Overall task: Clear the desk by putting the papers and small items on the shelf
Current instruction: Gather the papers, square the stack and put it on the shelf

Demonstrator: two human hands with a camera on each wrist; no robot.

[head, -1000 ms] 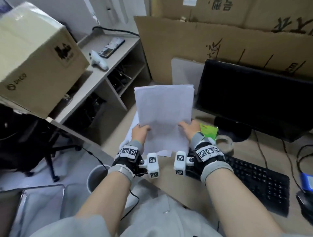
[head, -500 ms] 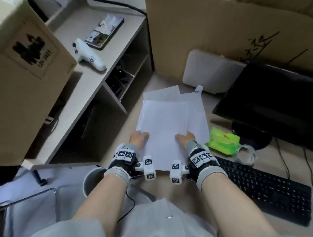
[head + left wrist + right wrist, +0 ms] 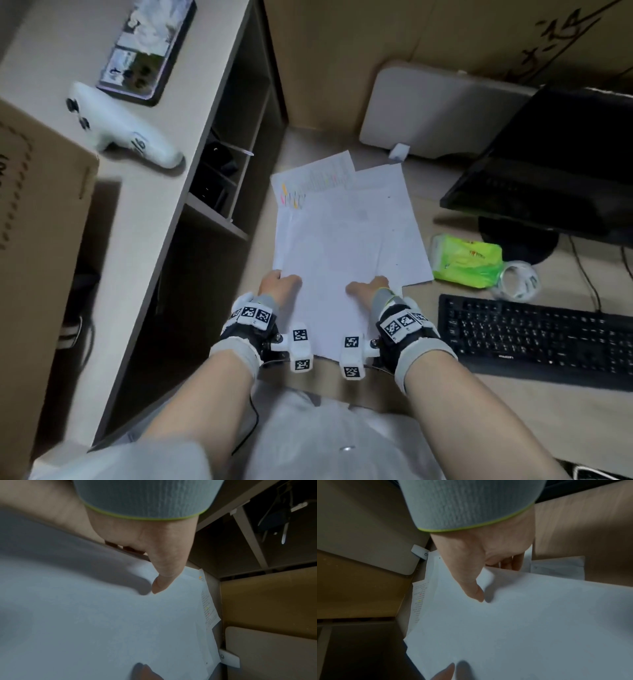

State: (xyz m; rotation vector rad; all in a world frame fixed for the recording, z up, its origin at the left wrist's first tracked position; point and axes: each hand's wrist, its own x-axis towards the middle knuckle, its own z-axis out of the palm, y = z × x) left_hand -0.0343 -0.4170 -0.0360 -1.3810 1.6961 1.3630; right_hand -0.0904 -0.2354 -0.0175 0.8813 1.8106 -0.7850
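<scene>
A stack of white papers lies nearly flat over the desk's left part, and both hands hold its near end. My left hand grips the left edge, thumb on top and fingers underneath, as the left wrist view shows of the hand and the papers. My right hand pinches the right side the same way, seen closer in the right wrist view. Looser sheets stick out beneath, one with coloured print at the far end. The shelf unit stands to the left.
A green packet and a tape roll lie right of the papers, with a keyboard and a monitor beyond. The shelf top carries a cardboard box, a white controller and a phone.
The stack stood upright in both hands a second ago; now it is lowered flat onto the loose sheets on the desk. Both hands keep their hold, and the view has tilted down.
</scene>
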